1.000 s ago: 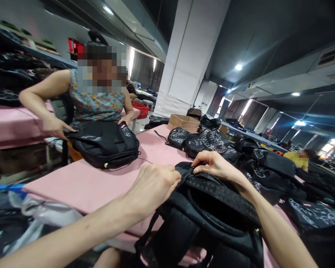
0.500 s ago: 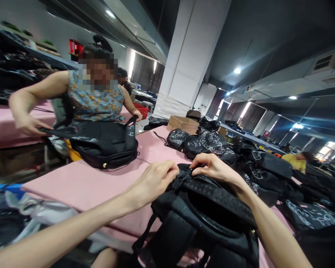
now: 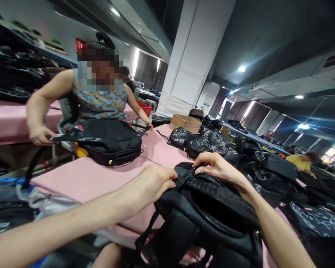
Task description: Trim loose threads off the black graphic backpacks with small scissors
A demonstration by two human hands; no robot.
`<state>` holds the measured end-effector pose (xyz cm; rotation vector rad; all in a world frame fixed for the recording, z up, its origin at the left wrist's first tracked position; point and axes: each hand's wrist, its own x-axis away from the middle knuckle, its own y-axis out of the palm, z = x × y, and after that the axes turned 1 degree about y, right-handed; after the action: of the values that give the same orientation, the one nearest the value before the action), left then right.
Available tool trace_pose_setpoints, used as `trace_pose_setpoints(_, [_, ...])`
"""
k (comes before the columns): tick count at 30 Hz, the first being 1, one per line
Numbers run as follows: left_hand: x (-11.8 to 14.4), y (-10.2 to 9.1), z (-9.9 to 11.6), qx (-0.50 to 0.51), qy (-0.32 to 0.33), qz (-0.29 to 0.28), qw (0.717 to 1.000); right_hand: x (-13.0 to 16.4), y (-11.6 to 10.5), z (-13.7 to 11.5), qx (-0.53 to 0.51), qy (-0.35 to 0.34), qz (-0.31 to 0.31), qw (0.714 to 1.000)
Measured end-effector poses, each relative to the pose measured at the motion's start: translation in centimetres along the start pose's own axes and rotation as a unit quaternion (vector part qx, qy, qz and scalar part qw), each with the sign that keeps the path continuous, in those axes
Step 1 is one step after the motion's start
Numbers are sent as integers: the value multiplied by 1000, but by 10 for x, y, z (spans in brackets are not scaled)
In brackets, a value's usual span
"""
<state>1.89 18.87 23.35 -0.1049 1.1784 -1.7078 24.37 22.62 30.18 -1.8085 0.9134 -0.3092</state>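
We have a black backpack [image 3: 209,216] in front of us, standing at the near edge of the pink counter [image 3: 100,178] with its padded back and straps facing us and its top edge turned away. Our left hand [image 3: 152,182] is closed on the top of the backpack at its left end, fingers curled tight around a fold of the black fabric. Our right hand [image 3: 216,166] pinches the same top edge just beside it, thumb and fingertips closed on the material near the patterned handle band [image 3: 220,191]. Further along the counter to our right lies a heap of black bags printed with white line drawings [image 3: 209,141], some touching our backpack's far side. Across the counter a co-worker in a flowered sleeveless top [image 3: 100,104] holds another black backpack [image 3: 111,139] lying flat, one hand [image 3: 39,133] gripping its strap. Behind the heap sits an open cardboard box [image 3: 184,122], beside a white pillar [image 3: 190,56].
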Motion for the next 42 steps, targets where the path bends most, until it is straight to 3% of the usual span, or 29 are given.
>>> trace_pose_setpoints(3, [0,-7,10,-98,41,24,994,0,0,0,1,-9,0,1000])
trace_pose_setpoints(5, [-4,-9,16,-105,44,40,993,-1,1,1,3,-20,1,1000])
trace_pose_setpoints(11, [-20,1,18,65,-69,54,994,-9,5,-3,52,-90,-16,994])
trace_pose_setpoints(15, [-12,8,11,154,-99,56,982,-9,7,-7,110,-101,-21,989])
trace_pose_setpoints(19, [-2,11,-3,141,-116,184,966,-2,2,2,79,-59,7,995])
trace_pose_setpoints(21, [-3,13,-7,141,-122,216,958,1,0,6,55,-57,11,997])
trace_pose_setpoints(26, [-14,15,5,275,-159,150,936,4,5,8,39,-71,23,996])
trace_pose_setpoints(37, [-5,26,13,414,-130,179,883,-11,13,3,57,-111,-7,992])
trace_pose_setpoints(42, [-6,23,16,450,-154,177,861,-13,15,-1,58,-112,-11,992])
